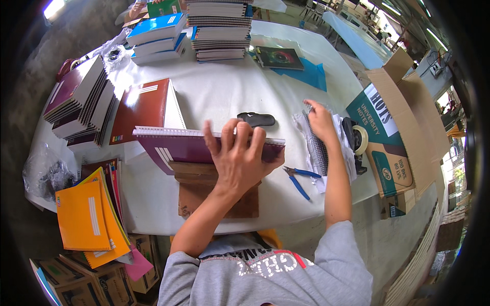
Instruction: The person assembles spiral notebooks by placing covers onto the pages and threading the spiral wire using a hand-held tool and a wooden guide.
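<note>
While I have the left hand [240,155] clasping the notebook [191,146], bent fingertips mostly hidden, the right hand [321,122] hangs half-curled by the coils [318,148]; its grip I cannot tell.

The held notebook [190,148] is purple with white stripes, the pliers' handles [299,188] blue, the tablecloth [214,94] white.

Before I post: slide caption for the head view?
Left hand holds a purple notebook at a wooden block; right hand is at black coils near blue-handled cutters.
</note>
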`<state>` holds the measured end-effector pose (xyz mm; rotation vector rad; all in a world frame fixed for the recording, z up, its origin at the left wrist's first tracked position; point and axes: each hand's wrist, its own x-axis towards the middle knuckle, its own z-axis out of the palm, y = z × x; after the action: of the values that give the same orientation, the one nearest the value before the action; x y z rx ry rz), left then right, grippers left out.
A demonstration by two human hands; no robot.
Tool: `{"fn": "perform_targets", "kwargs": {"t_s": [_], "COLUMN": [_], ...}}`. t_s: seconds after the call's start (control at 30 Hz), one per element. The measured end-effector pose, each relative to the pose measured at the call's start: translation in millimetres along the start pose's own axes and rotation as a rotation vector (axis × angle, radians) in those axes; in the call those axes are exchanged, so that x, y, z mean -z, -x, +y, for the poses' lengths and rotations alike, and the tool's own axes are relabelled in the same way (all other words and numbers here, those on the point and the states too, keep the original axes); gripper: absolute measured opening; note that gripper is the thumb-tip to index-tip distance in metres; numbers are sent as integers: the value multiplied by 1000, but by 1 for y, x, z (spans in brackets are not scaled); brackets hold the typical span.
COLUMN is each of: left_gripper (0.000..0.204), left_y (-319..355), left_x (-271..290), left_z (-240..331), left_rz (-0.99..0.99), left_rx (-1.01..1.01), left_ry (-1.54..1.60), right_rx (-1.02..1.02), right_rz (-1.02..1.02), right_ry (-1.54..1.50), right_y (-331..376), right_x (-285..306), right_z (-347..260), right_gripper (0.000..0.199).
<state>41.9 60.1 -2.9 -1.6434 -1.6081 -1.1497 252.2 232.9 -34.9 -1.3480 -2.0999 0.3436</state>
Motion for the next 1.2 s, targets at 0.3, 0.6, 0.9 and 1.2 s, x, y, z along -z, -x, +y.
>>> {"fn": "perform_targets", "kwargs": {"t_s": [0.3,0.6,0.9,1.2], "left_gripper": [45,39,54,47], "left_y": [-1,2,6,1], "left_x": [-1,4,-4,25], "left_z": [-5,-2,3,-17], "left_rz": [-43,-113,-170,-219], "left_rx": [15,46,-54,14], "left_ry": [91,96,-23,108], "right_rx": [215,357,337,153], "right_rz": [-243,-271,-304,-431], "right_ry": [-373,-551,-504,-502], "right_y": [56,62,70,71], "right_x": [67,50,49,57], "right_z": [-130,-125,-132,-127], "right_gripper": [22,26,29,22]}}
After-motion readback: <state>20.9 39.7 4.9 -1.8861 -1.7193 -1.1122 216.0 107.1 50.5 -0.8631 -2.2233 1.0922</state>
